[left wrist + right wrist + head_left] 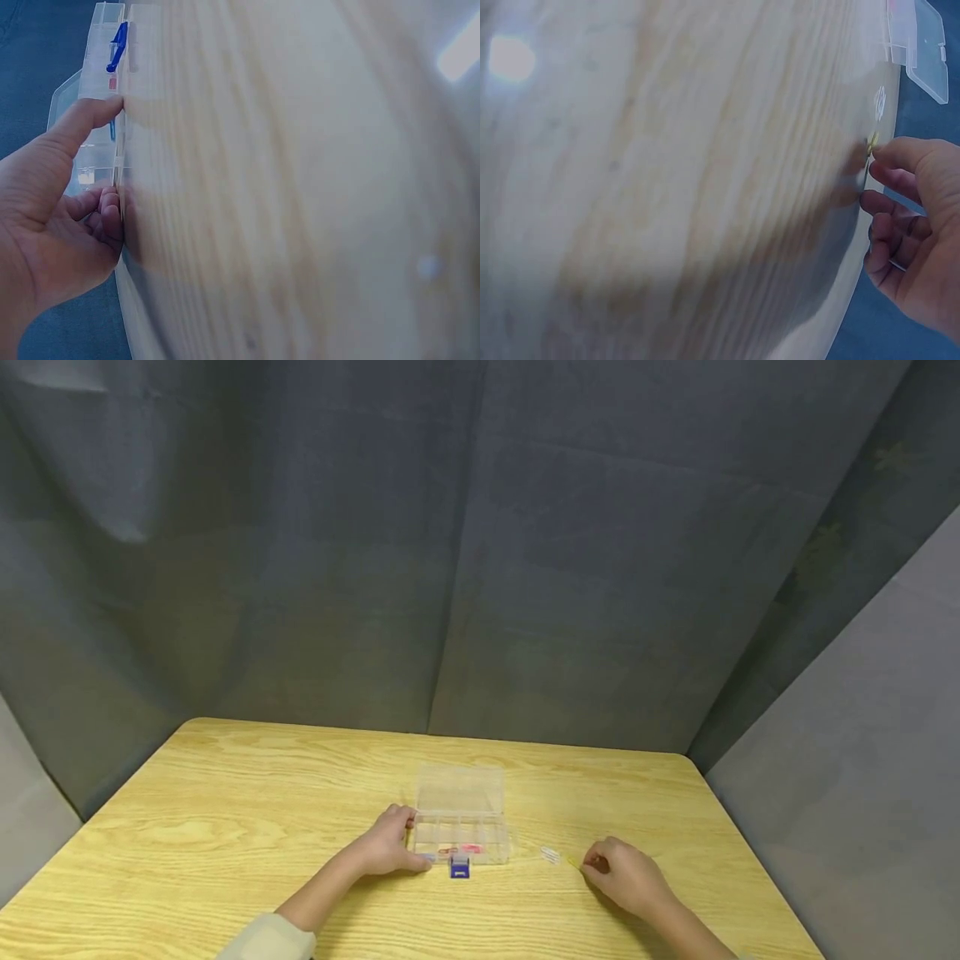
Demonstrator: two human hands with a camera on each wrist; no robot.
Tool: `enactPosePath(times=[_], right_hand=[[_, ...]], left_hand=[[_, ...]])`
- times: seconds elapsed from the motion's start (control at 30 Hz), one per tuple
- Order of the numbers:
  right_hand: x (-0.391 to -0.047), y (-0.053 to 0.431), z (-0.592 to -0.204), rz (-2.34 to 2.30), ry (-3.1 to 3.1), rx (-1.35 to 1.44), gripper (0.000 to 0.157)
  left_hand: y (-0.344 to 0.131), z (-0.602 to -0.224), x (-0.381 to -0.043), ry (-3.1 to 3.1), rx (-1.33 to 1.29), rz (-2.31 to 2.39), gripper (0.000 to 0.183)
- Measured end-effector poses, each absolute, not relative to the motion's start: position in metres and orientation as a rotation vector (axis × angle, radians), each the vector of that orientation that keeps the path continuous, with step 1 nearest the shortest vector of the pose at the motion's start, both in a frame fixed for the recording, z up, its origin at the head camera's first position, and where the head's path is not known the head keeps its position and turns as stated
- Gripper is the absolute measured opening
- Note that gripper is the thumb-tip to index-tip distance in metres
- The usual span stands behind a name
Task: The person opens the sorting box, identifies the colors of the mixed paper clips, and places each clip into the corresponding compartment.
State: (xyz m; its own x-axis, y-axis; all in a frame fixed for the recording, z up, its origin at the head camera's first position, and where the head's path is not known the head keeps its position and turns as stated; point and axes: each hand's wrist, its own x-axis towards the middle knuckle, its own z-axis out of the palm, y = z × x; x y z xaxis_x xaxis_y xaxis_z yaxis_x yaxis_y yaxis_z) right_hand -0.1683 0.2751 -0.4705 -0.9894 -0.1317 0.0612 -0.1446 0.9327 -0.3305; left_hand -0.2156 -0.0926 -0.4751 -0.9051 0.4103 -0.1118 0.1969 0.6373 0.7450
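Observation:
A clear plastic compartment box [458,816] lies on the table with its lid [460,789] folded back. A blue latch [460,867] sticks out at its front. My left hand [386,843] grips the box's left end, thumb at the front and fingers along the side. Pink paper clips [472,848] and red ones [447,851] lie in front compartments; something blue shows near my left thumb. To the right of the box, my right hand [626,875] pinches a yellow paper clip [872,141] at the tabletop between thumb and index finger. White paper clips [551,855] lie just left of it.
The wood-grain table [285,793] extends around the box and both hands. Its far edge meets a dark grey curtain [465,568]. Light grey panels stand at the left and right [862,710].

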Motion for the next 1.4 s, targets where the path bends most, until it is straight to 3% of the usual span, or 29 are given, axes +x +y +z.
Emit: enactPosePath(times=[1.4], right_hand=[[-0.177,0.254,-0.470,0.508,-2.929,0.401,0.008]], left_hand=[[-0.091,-0.475,-0.215,2.587,0.485,1.130,0.071]])
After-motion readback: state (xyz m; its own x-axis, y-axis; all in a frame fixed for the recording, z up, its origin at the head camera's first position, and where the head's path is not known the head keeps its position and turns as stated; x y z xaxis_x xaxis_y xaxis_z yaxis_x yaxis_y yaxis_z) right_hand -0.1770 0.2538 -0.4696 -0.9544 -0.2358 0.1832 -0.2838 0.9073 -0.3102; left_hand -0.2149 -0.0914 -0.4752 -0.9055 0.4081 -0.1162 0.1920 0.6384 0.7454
